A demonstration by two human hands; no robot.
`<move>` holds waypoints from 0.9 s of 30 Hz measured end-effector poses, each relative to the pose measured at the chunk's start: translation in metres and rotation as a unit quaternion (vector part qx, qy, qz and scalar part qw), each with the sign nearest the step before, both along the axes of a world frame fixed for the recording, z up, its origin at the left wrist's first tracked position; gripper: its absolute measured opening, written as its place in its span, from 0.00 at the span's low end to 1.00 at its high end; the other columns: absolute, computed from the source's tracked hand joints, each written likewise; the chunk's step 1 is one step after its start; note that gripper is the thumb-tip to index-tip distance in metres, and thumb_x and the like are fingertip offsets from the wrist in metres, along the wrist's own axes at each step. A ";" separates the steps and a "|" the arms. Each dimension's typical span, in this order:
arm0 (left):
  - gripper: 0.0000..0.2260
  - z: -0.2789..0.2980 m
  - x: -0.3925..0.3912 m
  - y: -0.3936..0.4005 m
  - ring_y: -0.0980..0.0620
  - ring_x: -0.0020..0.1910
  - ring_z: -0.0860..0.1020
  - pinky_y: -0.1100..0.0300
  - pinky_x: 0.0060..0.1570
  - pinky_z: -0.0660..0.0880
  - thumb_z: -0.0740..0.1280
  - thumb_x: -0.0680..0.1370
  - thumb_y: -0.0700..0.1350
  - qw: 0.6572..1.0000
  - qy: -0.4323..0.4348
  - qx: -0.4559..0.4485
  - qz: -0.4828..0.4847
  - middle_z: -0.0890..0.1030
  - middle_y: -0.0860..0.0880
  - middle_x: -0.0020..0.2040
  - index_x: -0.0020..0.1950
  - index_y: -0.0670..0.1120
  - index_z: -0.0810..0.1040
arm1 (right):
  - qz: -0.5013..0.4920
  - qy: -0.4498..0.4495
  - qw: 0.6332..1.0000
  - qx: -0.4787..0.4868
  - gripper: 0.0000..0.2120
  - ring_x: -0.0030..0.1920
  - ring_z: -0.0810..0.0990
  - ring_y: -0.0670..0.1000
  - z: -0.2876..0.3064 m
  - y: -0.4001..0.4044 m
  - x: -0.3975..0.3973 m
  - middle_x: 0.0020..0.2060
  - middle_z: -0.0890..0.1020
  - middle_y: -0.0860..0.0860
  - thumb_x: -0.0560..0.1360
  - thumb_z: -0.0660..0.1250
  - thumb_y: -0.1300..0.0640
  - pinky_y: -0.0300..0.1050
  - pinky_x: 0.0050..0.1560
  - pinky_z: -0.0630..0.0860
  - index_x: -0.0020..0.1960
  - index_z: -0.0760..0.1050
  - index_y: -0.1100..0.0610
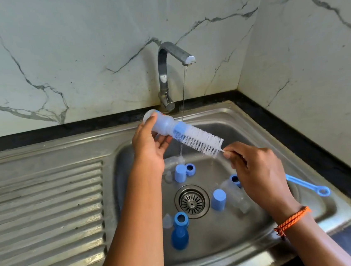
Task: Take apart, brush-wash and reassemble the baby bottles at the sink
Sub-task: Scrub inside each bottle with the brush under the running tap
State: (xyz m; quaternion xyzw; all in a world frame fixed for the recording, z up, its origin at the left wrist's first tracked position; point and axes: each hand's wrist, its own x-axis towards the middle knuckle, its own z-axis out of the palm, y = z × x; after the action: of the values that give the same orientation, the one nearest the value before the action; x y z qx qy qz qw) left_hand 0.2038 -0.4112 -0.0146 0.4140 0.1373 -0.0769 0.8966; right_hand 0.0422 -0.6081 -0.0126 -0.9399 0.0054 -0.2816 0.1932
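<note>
My left hand (149, 142) grips a clear baby bottle (161, 124) held sideways over the sink, mouth pointing right. A white bristle brush (199, 140) sticks out of the bottle mouth. My right hand (254, 168) pinches the brush just below the bristles; its blue handle (310, 187) extends past my palm to the right. In the basin lie blue caps (180, 173) (218, 199), blue collar rings (190, 169) (181, 219), a clear teat (167, 220) and another clear bottle (234, 193).
The steel sink (309, 216) has a drain strainer (191, 201) in the middle. A thin stream of water runs from the tap (165, 69). A ribbed drainboard (42, 214) lies to the left, marble walls behind and right.
</note>
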 end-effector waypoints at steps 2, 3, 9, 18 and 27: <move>0.14 0.001 -0.001 0.002 0.43 0.55 0.85 0.50 0.55 0.81 0.68 0.80 0.48 0.995 -0.002 -0.091 -0.033 0.84 0.40 0.60 0.64 0.45 0.80 | 0.010 0.011 1.000 0.021 0.05 0.32 0.77 0.51 -0.002 -0.002 0.001 0.30 0.77 0.46 0.85 0.65 0.51 0.51 0.34 0.76 0.51 0.79 0.47; 0.17 0.001 -0.001 0.002 0.42 0.56 0.84 0.48 0.60 0.79 0.66 0.79 0.48 0.991 -0.002 -0.124 -0.044 0.84 0.40 0.60 0.66 0.43 0.78 | 0.012 0.016 1.000 0.023 0.06 0.32 0.77 0.52 -0.002 -0.003 0.000 0.30 0.77 0.46 0.85 0.64 0.50 0.52 0.34 0.76 0.51 0.78 0.47; 0.16 0.007 0.003 0.000 0.48 0.48 0.81 0.52 0.53 0.80 0.71 0.79 0.55 0.990 -0.035 -0.110 -0.079 0.81 0.47 0.47 0.59 0.46 0.77 | 0.029 0.104 0.994 0.008 0.07 0.36 0.81 0.54 -0.007 -0.003 -0.001 0.33 0.78 0.46 0.85 0.59 0.53 0.58 0.38 0.79 0.52 0.75 0.46; 0.21 -0.001 -0.001 0.002 0.44 0.61 0.84 0.49 0.61 0.81 0.71 0.79 0.54 0.991 -0.015 -0.106 -0.076 0.84 0.40 0.62 0.67 0.43 0.81 | 0.048 0.098 0.982 0.155 0.14 0.26 0.74 0.51 -0.013 -0.016 0.007 0.32 0.81 0.47 0.85 0.63 0.62 0.53 0.31 0.75 0.46 0.80 0.47; 0.28 -0.005 0.003 0.004 0.40 0.64 0.82 0.41 0.66 0.77 0.73 0.77 0.60 0.992 -0.026 -0.100 -0.072 0.84 0.39 0.63 0.72 0.45 0.75 | -0.024 -0.001 0.996 0.085 0.08 0.39 0.85 0.53 -0.005 -0.008 0.001 0.40 0.88 0.44 0.79 0.75 0.54 0.54 0.38 0.81 0.55 0.87 0.43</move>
State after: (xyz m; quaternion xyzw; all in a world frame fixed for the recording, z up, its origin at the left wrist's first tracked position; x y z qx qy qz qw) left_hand 0.2069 -0.4068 -0.0197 0.3327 0.0754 -0.1439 0.9290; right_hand 0.0433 -0.6162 -0.0174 -0.9196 0.0518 -0.2853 0.2650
